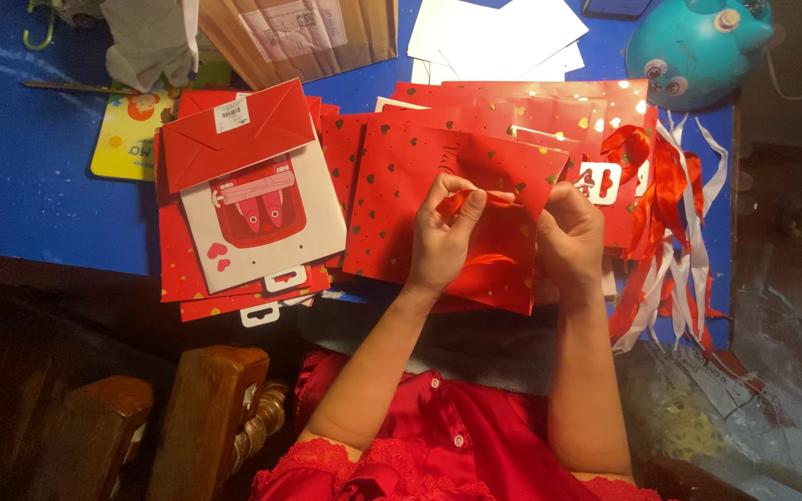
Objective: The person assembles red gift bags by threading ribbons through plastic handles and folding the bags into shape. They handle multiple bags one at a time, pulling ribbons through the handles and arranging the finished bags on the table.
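From the head view, both hands are pinched on one red ribbon (475,199) at the top edge of a red gift bag (420,213) with gold hearts, lying flat on the blue surface (11,186). The left hand (445,241) and the right hand (570,237) sit close together. Beside them lie one stack of flat red bags (243,204), one bundle of red and white ribbons (670,232), one teal toy (693,42) and several white sheets (494,37).

Warm light is falling from above onto the left hand (443,237) and right hand (570,237), glinting off gold specks beyond them. Below the wrists, everything is sinking into dim, grainy shadow; edges are softening.
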